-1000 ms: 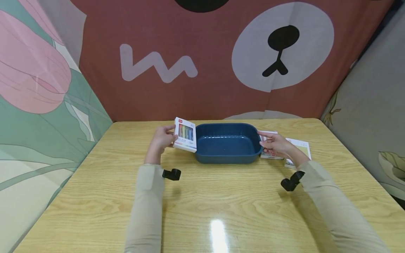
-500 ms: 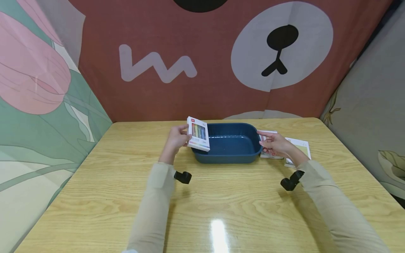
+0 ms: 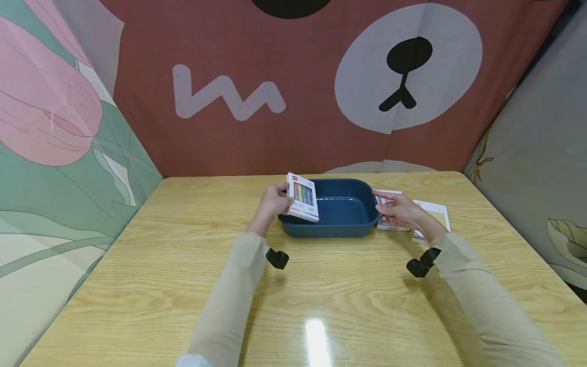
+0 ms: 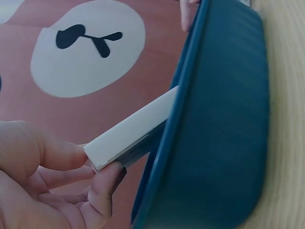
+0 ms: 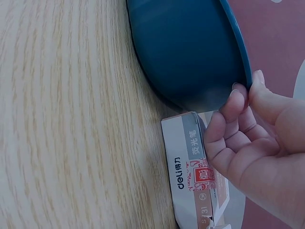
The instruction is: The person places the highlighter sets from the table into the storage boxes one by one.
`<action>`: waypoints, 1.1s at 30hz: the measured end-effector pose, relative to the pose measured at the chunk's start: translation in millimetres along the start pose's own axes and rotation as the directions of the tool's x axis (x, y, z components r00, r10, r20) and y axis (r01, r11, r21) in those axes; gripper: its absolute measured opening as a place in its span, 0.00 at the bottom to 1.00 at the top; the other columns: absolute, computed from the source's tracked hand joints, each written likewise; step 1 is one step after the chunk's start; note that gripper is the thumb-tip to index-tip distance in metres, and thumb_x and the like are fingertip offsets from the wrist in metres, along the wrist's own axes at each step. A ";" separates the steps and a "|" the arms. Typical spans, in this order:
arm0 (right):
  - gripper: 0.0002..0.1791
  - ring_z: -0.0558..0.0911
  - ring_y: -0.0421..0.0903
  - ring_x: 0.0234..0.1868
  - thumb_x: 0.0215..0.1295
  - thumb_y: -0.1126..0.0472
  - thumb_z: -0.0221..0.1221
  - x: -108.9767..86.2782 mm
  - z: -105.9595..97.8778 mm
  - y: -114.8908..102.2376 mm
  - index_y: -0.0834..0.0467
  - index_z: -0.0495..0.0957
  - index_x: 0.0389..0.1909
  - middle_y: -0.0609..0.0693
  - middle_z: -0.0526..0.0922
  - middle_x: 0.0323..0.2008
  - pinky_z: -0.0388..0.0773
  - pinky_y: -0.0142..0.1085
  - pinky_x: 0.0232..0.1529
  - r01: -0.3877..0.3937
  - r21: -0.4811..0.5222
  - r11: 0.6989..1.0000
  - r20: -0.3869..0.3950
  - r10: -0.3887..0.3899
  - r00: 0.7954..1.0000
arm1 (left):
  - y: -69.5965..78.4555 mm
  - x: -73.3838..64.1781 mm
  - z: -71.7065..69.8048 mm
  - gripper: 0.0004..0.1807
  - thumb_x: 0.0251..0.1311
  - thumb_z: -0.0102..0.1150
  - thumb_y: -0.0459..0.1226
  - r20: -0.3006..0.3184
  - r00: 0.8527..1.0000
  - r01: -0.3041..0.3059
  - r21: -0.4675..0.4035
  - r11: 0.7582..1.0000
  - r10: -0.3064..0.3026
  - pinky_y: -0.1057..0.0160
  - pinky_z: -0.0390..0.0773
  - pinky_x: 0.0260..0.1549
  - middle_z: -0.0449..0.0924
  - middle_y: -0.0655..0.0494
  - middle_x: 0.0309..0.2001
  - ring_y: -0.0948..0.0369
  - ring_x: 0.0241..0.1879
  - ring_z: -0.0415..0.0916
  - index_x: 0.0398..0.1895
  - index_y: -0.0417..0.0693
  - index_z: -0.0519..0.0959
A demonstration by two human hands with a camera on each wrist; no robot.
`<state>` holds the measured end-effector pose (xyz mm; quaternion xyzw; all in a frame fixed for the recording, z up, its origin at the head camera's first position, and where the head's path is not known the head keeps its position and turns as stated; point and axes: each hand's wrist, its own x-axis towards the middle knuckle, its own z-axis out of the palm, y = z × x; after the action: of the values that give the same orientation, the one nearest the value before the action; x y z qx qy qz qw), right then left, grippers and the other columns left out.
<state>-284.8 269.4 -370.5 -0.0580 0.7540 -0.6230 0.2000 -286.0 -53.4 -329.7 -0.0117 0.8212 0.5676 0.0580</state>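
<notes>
My left hand (image 3: pixel 274 200) pinches the edge of a white box (image 3: pixel 303 199) whose window shows a row of coloured sticks. The box is tilted over the left end of a dark blue rectangular basin (image 3: pixel 327 231); in the left wrist view its far end (image 4: pixel 162 106) passes behind the basin's rim. At the opposite end, my right hand (image 3: pixel 400 209) grips the rim between thumb and fingers, as the right wrist view shows. Just under those fingers lies a white deli highlighter box (image 5: pixel 183 167), partly hidden by the hand in the head view.
Another white box (image 3: pixel 433 208) with a greenish panel lies further right, partly behind the right wrist. The wooden table (image 3: pixel 348 285) stretches in front of the basin. A red-brown cloth with a bear print (image 3: pixel 312 127) hangs behind, and patterned cloths flank both sides.
My left hand has carried the white box rightward, from beside the basin to over its left part. My right hand has stayed at the rim, and the basin has barely shifted.
</notes>
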 end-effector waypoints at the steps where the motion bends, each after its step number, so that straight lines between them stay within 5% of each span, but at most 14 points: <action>1: 0.32 0.73 0.41 0.19 0.67 0.65 0.47 0.1 -0.1 0.0 0.56 0.47 0.69 0.51 0.74 0.20 0.60 0.31 0.16 0.000 -0.001 1.000 0.000 0.000 1.000 | -0.5 1.1 2.1 0.27 0.55 0.52 0.23 0.003 1.000 0.000 0.010 1.000 0.000 0.71 0.68 0.13 0.73 0.41 0.38 0.60 0.23 0.70 0.61 0.40 0.65; 13: 0.32 0.73 0.42 0.19 0.67 0.65 0.47 -0.2 2.9 1.7 0.58 0.46 0.69 0.52 0.74 0.19 0.62 0.31 0.17 0.014 -0.014 1.000 0.013 -0.014 1.000 | -5.1 6.2 24.9 0.28 0.54 0.51 0.22 0.049 0.999 0.011 -0.009 1.000 -0.010 0.71 0.66 0.12 0.73 0.41 0.37 0.61 0.20 0.68 0.60 0.37 0.65; 33: 0.30 0.72 0.42 0.18 0.68 0.65 0.45 0.7 1.0 1.3 0.55 0.48 0.69 0.53 0.74 0.19 0.61 0.31 0.16 0.003 -0.041 0.999 -0.007 -0.003 1.000 | -6.6 20.4 54.0 0.26 0.52 0.53 0.21 0.123 0.992 0.014 0.110 0.994 -0.027 0.67 0.75 0.17 0.75 0.40 0.43 0.60 0.20 0.73 0.57 0.36 0.69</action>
<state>-284.9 268.5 -372.1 -0.0610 0.7671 -0.6080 0.1954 -301.2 -4.4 -356.9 0.0185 0.8455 0.5209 0.1157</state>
